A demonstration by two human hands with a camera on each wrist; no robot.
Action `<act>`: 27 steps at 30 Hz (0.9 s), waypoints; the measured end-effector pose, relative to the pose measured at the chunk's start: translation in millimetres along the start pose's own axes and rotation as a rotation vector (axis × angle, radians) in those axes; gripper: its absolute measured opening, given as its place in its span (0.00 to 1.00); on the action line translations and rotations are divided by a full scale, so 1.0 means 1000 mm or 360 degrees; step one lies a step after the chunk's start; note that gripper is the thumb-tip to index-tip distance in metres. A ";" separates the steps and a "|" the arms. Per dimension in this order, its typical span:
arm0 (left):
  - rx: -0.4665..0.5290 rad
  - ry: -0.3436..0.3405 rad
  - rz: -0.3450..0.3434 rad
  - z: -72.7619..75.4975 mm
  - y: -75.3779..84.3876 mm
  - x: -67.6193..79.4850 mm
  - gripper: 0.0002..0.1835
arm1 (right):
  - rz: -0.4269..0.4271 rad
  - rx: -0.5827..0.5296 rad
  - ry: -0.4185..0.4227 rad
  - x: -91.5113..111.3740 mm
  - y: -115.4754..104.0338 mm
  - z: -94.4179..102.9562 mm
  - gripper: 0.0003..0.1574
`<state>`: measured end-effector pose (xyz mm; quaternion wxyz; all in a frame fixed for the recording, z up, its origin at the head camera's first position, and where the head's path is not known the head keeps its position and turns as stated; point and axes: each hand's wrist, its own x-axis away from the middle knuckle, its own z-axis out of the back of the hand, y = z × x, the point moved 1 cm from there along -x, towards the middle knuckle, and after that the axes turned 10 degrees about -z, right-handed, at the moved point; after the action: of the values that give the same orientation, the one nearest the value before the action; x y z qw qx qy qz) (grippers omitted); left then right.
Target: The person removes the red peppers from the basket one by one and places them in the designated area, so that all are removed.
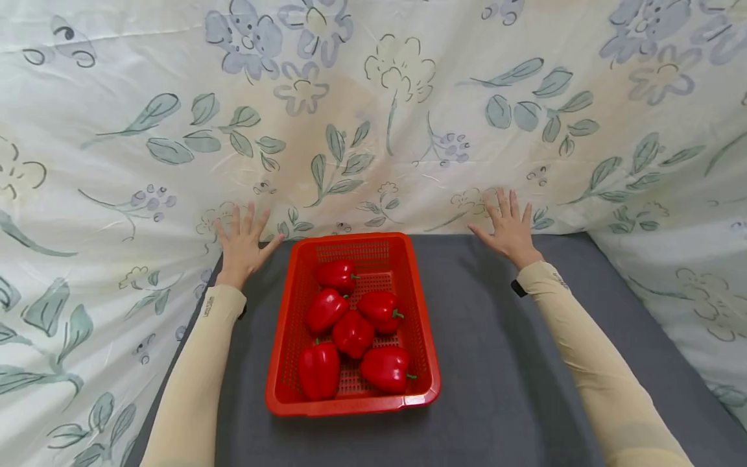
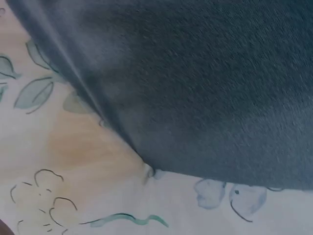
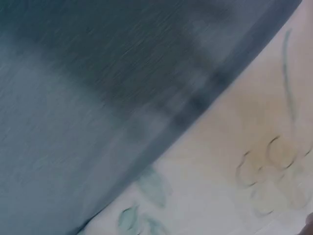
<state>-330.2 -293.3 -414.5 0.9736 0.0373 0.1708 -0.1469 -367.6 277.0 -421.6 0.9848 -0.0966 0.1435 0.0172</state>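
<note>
Both hands are held out with fingers spread and nothing in them. My left hand [image 1: 240, 250] is left of the basket's far corner, near the back edge of the table. Farther off on the other side, my right hand [image 1: 509, 230] is by the back edge, right of the basket. Between the arms a red plastic basket [image 1: 432, 363] with perforated walls stands on the dark table. Several glossy red bell peppers [image 1: 319, 371] with green stems lie in it. Neither wrist view shows more than a sliver of skin at a lower corner.
The dark grey tabletop [image 1: 484, 389] ends at a floral curtain [image 1: 327, 181] at the back. More of that cloth hangs along the left and right sides. In the left wrist view, a table corner [image 2: 149, 164] meets the cloth.
</note>
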 end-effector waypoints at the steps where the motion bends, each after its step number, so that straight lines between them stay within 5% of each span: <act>1: 0.0030 -0.0003 -0.0008 -0.001 0.001 0.001 0.42 | 0.0025 -0.0014 -0.0004 0.000 -0.005 -0.001 0.53; 18: 0.0417 0.0006 -0.0093 -0.003 0.029 0.008 0.39 | 0.0442 -0.0156 -0.0082 0.025 -0.096 -0.008 0.52; 27: 0.0526 -0.0031 -0.0128 -0.005 0.041 0.007 0.40 | 0.0596 -0.0276 -0.0234 0.040 -0.135 -0.002 0.51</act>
<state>-313.0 -255.6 -421.2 0.9491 0.1886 0.1361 -0.2122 -321.7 144.2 -410.1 0.9602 -0.1510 0.0847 0.2190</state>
